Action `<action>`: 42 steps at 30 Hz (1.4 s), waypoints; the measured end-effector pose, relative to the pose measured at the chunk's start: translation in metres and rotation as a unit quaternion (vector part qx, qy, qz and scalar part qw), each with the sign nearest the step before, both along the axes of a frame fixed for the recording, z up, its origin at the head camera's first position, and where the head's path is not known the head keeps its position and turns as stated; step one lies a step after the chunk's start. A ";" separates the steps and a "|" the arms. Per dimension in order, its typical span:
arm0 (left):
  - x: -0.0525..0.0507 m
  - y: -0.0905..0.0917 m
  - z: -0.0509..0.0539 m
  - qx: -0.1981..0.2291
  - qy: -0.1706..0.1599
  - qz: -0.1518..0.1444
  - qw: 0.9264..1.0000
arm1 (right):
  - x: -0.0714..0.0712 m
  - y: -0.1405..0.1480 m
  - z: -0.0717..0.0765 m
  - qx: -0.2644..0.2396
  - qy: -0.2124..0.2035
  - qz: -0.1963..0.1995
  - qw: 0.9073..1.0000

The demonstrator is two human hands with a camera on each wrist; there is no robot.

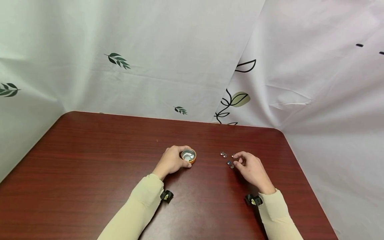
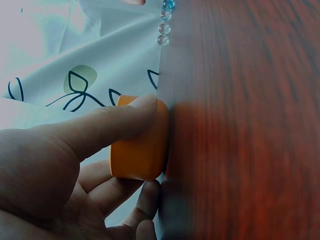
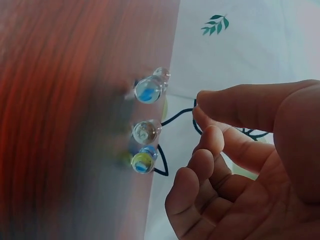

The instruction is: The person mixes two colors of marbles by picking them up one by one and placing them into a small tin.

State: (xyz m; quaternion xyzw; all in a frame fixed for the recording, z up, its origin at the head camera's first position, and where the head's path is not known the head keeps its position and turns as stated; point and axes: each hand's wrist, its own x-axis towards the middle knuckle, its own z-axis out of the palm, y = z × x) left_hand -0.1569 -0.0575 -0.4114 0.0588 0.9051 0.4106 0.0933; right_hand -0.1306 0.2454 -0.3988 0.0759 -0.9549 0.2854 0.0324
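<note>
My left hand (image 1: 172, 161) grips a small round orange tin (image 1: 195, 160) on the table; its silvery inside faces up, with something small and greenish in it. In the left wrist view, the thumb of the left hand (image 2: 75, 165) lies along the orange wall of the tin (image 2: 142, 145). My right hand (image 1: 252, 167) is just right of several clear glass marbles (image 1: 225, 155), thumb and forefinger slightly apart and bent. The right wrist view has the right hand (image 3: 250, 165) with loosely curled fingers beside marbles (image 3: 148, 90), some with blue or yellow inside; no marble shows between its fingers.
A dark red-brown wooden table (image 1: 99, 160) lies under both hands. White cloth (image 1: 165, 50) with leaf prints hangs behind it and at the sides. Black bands (image 1: 166, 196) are on both wrists, over or beside pale sleeves (image 1: 135, 206).
</note>
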 end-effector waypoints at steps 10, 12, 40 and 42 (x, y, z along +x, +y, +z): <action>0.000 0.000 0.000 0.000 0.002 -0.002 1.000 | -0.002 0.007 -0.002 0.003 -0.002 -0.001 1.000; 0.000 0.000 0.000 -0.002 0.005 -0.004 1.000 | -0.002 0.008 -0.002 0.002 -0.004 0.000 1.000; -0.001 0.000 -0.002 -0.003 0.014 -0.009 1.000 | -0.008 0.021 -0.008 -0.009 -0.046 -0.024 0.999; 0.000 0.000 -0.002 -0.003 0.017 -0.011 1.000 | -0.009 0.022 -0.009 -0.010 -0.046 -0.025 0.999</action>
